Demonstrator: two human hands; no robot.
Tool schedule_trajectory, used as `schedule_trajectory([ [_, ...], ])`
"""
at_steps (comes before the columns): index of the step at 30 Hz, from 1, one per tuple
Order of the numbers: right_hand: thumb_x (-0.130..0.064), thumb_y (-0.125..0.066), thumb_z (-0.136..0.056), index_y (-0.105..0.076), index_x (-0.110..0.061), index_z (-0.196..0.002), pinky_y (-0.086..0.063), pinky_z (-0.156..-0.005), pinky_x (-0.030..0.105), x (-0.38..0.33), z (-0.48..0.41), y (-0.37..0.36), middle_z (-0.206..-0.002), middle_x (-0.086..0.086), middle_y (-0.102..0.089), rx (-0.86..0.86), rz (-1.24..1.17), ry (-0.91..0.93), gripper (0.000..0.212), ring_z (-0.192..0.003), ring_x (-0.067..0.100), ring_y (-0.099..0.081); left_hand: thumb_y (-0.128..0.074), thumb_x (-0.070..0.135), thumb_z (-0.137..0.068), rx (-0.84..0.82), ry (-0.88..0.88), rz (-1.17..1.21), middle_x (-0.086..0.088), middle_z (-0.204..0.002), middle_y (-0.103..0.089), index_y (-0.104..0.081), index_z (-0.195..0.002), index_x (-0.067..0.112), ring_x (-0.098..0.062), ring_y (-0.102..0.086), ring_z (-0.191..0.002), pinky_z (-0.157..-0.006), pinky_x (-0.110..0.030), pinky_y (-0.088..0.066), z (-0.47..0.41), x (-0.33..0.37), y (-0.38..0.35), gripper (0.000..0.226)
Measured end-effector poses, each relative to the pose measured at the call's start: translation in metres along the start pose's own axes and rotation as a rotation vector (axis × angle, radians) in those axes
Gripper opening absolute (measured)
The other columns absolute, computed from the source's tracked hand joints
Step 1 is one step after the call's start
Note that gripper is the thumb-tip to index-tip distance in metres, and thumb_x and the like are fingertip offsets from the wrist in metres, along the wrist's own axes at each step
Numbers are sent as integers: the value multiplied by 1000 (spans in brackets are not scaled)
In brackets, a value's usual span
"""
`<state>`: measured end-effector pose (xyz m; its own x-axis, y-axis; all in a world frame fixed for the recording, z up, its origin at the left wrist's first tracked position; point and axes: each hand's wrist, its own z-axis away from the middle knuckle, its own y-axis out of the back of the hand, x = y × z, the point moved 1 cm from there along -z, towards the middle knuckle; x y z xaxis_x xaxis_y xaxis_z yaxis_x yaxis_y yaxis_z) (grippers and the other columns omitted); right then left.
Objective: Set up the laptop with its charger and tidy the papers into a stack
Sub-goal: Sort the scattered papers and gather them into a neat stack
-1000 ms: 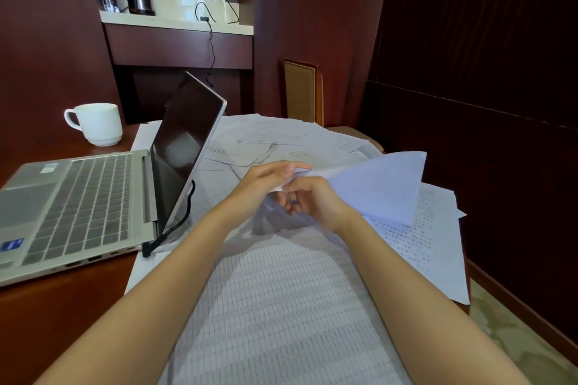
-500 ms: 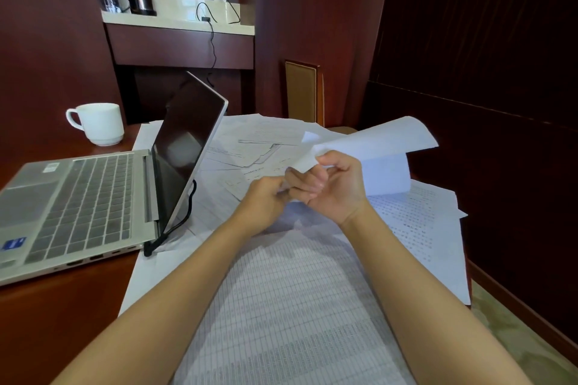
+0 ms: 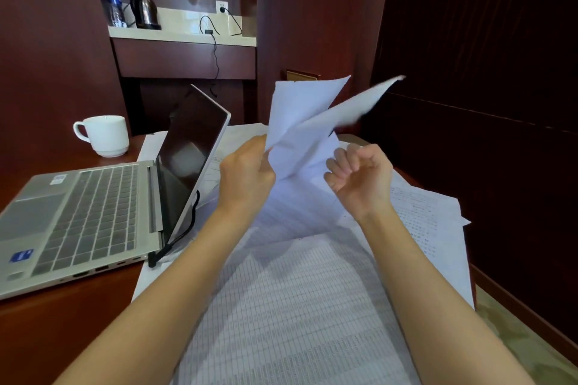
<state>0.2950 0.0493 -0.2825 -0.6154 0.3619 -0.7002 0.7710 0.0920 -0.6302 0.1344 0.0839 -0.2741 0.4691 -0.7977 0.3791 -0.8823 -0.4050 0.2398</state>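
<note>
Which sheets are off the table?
The blank sheets pinched by the left hand, raised mid-air; all other papers lie flat on the table.

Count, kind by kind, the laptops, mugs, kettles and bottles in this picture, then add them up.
laptop: 1
mug: 1
kettle: 1
bottle: 1
Total: 4
</note>
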Motion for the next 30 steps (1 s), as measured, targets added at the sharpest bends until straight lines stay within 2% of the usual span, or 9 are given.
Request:
schedule_trajectory([
  [2, -24, -66, -52, -42, -15, -48, -26, -42, 19, -6, 0, 7, -51, -2, -37, 109, 85, 22, 26, -47, 13, -31, -53, -23, -62, 54, -85, -41, 9, -55, -25, -56, -61, -4, -9, -18, -52, -43, -15, -6, -5, 1, 2, 19],
  [6, -34, -44, -91, -59, -15, -83, -43, -59, 27, -3, 0, 7, -80, 3, -59, 221, 241, -67, 26, -68, 18, -54, -50, -24, -63, 126, -108, -16, -13, -51, -47, -62, -68, -5, -3, -18, -63, -54, -16, -17, -15, 6, 11, 23],
  [10, -44, -56, -79, -51, -23, -125, -51, -86, 46, 5, 3, -1, -123, 11, -56, 160, 179, -126, 51, -105, 33, -63, -41, -10, -65, 112, -249, -172, -13, -67, -67, -70, -82, -2, -18, -48, -54, -59, -26, -30, -18, 7, 9, 35],
  [13, -51, -71, -70, -44, -30, -131, -46, -92, 54, 3, 3, -5, -137, 6, -44, 24, 128, -65, 70, -117, 32, -57, -42, -5, -67, -66, -255, -141, -8, -88, -73, -71, -103, 5, -17, -61, -77, -66, -23, -38, -13, 12, 2, 48],
  [16, -52, -87, -48, -42, -22, -133, -55, -79, 44, 8, -1, -8, -117, -3, -60, -151, 190, -83, 101, -107, 19, -62, -46, -6, -80, -399, -33, 61, -3, -99, -70, -62, -123, 23, -19, -65, -90, -76, -17, -47, -3, 30, -6, 54],
  [19, -51, -86, -50, -69, -14, -90, -55, -69, 26, 12, 1, -11, -81, -4, -69, -278, 198, -83, 57, -82, 10, -67, -46, 2, -91, -554, 81, 135, -11, -93, -68, -56, -129, 24, -25, -62, -83, -70, -17, -44, 5, 43, -14, 45],
  [23, -34, -61, -83, -60, -5, -116, -58, -75, 31, 11, 1, -9, -98, 7, -69, -67, 81, -51, 44, -90, 19, -68, -41, 17, -99, -499, 193, 202, -6, -71, -57, -59, -123, 11, -18, -47, -63, -57, -20, -34, 6, 41, -18, 30],
  [26, -14, -45, -97, -47, 2, -131, -58, -68, 29, 14, -5, -2, -110, 12, -64, 145, 249, -68, 38, -91, 19, -65, -42, 10, -98, -338, 214, 228, -15, -92, -67, -52, -133, 20, -22, -57, -76, -60, -17, -35, 1, 37, -18, 37],
  [30, 7, -38, -91, -55, -13, -109, -52, -68, 26, 20, 0, -16, -97, 2, -64, 67, 489, -93, 32, -88, 13, -62, -41, -3, -93, -382, 198, 223, -4, -122, -60, -48, -136, 19, -13, -54, -112, -78, -8, -35, 7, 40, -19, 48],
])
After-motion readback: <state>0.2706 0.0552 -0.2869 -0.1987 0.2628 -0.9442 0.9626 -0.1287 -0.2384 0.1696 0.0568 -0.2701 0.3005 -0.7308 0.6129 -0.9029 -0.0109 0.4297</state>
